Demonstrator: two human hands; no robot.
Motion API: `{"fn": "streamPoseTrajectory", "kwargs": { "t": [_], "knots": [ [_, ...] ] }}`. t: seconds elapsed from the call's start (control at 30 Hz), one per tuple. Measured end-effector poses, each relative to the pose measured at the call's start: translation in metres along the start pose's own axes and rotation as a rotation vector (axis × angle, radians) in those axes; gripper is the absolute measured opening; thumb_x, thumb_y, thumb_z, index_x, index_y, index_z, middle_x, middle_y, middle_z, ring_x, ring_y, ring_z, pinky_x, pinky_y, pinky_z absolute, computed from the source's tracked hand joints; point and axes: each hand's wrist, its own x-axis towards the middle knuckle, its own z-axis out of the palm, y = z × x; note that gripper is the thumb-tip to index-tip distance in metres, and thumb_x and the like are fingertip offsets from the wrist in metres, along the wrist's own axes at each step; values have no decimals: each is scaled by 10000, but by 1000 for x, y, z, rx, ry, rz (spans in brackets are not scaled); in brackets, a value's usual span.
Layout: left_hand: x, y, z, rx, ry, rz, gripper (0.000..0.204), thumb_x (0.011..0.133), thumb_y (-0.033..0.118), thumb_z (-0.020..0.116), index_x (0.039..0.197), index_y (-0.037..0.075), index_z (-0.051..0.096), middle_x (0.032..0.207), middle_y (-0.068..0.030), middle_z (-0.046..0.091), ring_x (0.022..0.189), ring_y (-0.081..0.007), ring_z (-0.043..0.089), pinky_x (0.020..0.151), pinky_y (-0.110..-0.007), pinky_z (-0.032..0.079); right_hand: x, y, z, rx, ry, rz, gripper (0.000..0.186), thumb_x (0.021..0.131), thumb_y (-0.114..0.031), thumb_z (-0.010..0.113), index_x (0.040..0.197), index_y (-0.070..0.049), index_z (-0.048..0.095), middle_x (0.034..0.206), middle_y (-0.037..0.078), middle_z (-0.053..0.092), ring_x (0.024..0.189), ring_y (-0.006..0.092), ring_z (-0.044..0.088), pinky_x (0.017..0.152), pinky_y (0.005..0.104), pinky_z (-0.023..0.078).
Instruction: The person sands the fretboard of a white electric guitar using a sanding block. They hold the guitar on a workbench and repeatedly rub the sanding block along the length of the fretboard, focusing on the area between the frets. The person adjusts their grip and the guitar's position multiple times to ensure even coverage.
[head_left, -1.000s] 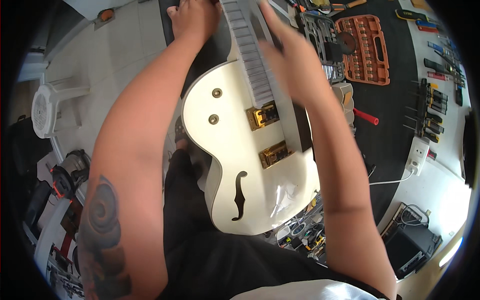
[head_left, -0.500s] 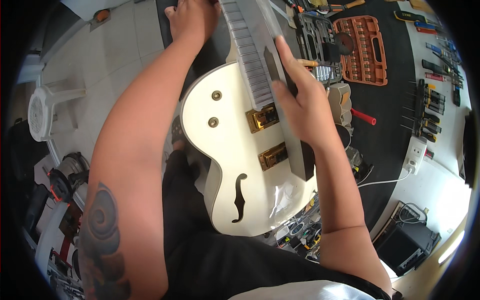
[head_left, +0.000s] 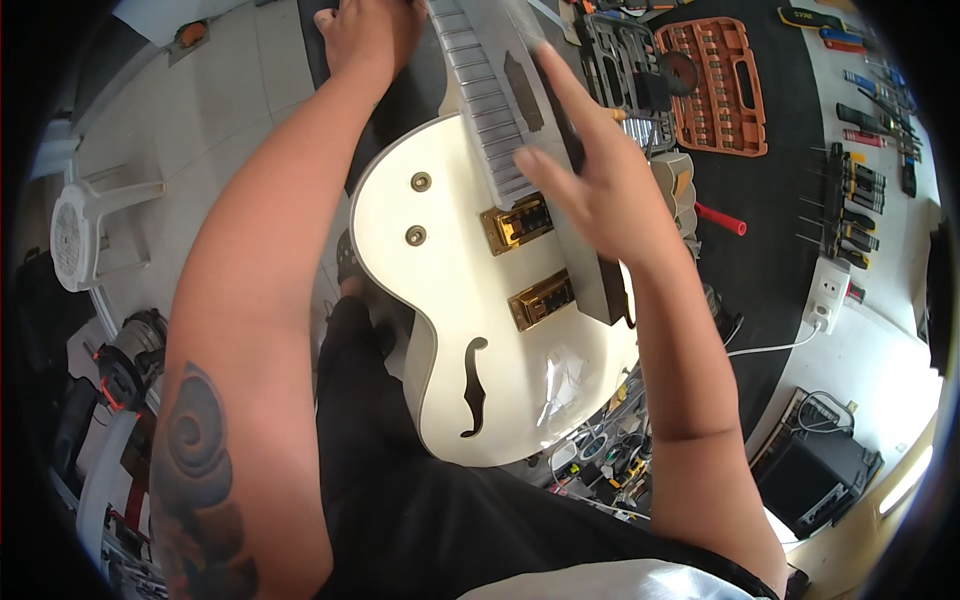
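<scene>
A cream hollow-body electric guitar (head_left: 390, 270) lies with gold pickups (head_left: 540, 299) and an f-hole. My right hand (head_left: 610, 200) grips a long grey metal bar (head_left: 595, 292), thumb and forefinger along it. The bar lies along the fretboard (head_left: 473, 85), whose surface between the frets looks silvery grey, and reaches over both pickups' right ends. My left hand (head_left: 370, 30) is at the top edge, beyond the guitar's upper body, fingers curled; what they grip is hidden.
The dark bench (head_left: 760, 200) holds an orange socket case (head_left: 740, 135), a grey toolkit, screwdrivers, a red-handled tool (head_left: 727, 222) and a power strip (head_left: 830, 295). A white plastic stool (head_left: 75, 235) stands at left. A black amplifier (head_left: 805, 490) sits lower right.
The metal bar slid down toward the guitar's tail, then back up a little with my right hand. My left hand shifts slightly in view along with the whole scene.
</scene>
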Motion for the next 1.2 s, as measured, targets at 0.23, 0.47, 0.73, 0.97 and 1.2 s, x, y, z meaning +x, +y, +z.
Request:
{"fn": "streamPoseTrajectory", "kwargs": {
  "t": [0.23, 0.47, 0.73, 0.97, 1.2],
  "knots": [
    [2, -2, -9, 27, -45, -14, 540, 1031, 294, 599, 1482, 12, 512, 1495, -192, 602, 1428, -347, 520, 1099, -561, 405, -15, -15, 8, 19, -33, 212, 706, 1024, -98, 652, 1673, -117, 377, 1243, 287, 721, 1160, 410, 715, 1036, 385, 522],
    [2, 3, -7, -13, -94, -40, 579, 1042, 309, 579, 1529, 12, 481, 1561, -188, 552, 1480, -319, 477, 1172, -539, 357, 42, -47, 0, -12, -82, 214, 690, 1029, -96, 585, 1671, -71, 333, 1181, 373, 697, 1125, 510, 690, 988, 450, 529],
    [5, -13, 7, 115, -89, 25, 699, 1039, 307, 591, 1630, 21, 354, 1642, -182, 467, 1544, -322, 389, 1202, -548, 320, -7, -10, 7, -37, -26, 161, 690, 1026, -76, 602, 1676, -141, 376, 1380, 270, 676, 1292, 372, 656, 1083, 388, 487],
    [2, -15, 6, 119, -84, 42, 660, 1019, 276, 589, 1590, -2, 411, 1584, -180, 528, 1473, -325, 464, 1145, -554, 362, 18, -20, 7, -40, -143, 276, 677, 1033, -97, 611, 1672, -133, 389, 1399, 230, 704, 1320, 288, 675, 1105, 327, 473],
    [0, 9, -16, -14, -139, -66, 562, 1039, 269, 569, 1540, 28, 487, 1544, -194, 556, 1425, -354, 525, 1140, -598, 384, 32, -17, 9, -30, -119, 235, 719, 1011, -14, 609, 1678, -141, 372, 1404, 259, 674, 1319, 434, 641, 1111, 450, 496]
  ]
}}
